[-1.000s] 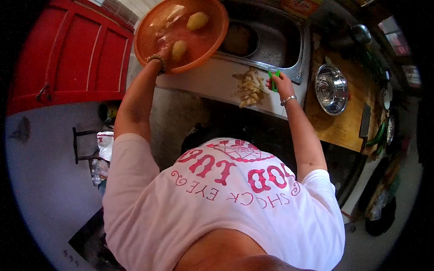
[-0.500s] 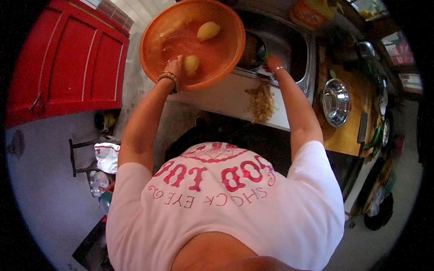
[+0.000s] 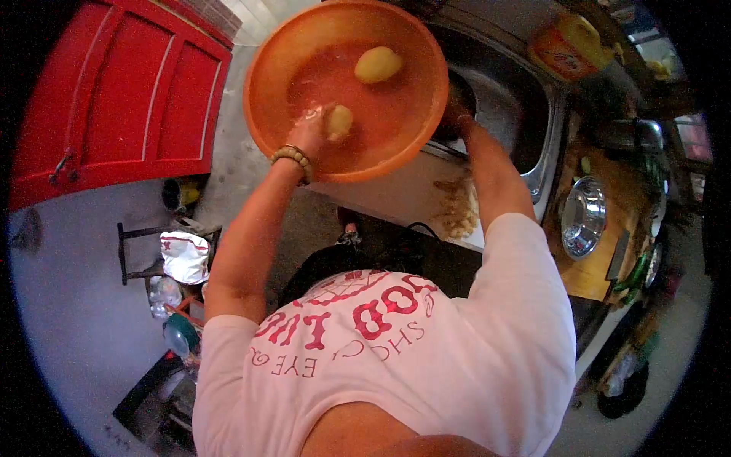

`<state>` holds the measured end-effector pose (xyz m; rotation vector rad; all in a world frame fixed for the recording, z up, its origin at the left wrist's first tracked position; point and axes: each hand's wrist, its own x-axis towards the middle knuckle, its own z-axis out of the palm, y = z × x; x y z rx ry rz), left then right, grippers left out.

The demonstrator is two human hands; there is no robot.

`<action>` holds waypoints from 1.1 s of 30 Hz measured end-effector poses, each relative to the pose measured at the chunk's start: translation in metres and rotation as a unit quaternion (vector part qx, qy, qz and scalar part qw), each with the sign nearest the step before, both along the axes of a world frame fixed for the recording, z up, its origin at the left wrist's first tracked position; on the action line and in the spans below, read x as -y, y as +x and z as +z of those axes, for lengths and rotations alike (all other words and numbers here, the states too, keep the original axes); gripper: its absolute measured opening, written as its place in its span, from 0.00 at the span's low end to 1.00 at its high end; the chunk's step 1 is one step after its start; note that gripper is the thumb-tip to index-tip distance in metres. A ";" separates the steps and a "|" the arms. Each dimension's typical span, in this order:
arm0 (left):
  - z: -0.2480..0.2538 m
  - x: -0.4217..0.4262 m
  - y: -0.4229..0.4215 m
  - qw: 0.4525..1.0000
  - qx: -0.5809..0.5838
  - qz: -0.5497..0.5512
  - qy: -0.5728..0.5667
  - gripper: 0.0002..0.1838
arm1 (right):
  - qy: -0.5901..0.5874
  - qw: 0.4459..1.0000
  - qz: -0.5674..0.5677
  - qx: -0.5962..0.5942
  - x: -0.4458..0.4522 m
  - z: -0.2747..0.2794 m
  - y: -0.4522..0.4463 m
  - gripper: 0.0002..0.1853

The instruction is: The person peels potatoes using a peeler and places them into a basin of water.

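In the large orange basin (image 3: 263,126), which holds shallow water, my left hand (image 3: 311,129) is closed on a peeled, pale yellow potato (image 3: 339,122). A bigger yellow potato (image 3: 378,65) lies farther back in the same basin. My right hand (image 3: 458,120) reaches down into the sink (image 3: 525,91), just right of the basin's rim. It is in dark shadow, so its fingers and anything in them cannot be made out.
A pile of peelings (image 3: 457,206) lies on the white counter edge in front of the sink. On the right, a shiny metal bowl (image 3: 584,218) rests on a wooden board (image 3: 582,278). Red cabinet doors (image 3: 122,91) stand on the left, and a yellow-orange container (image 3: 571,49) is behind the sink.
The view has shifted, so basin and counter sit lower and farther right. My right hand has gone deeper into shadow; the green thing at its fingers is out of sight.
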<state>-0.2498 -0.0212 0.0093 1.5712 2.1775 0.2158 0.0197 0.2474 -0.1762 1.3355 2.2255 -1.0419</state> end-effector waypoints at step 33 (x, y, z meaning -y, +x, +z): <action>-0.016 -0.002 -0.010 0.979 -0.084 -0.117 -0.144 0.26 | 0.174 0.944 0.258 0.113 0.152 0.212 -0.115 0.31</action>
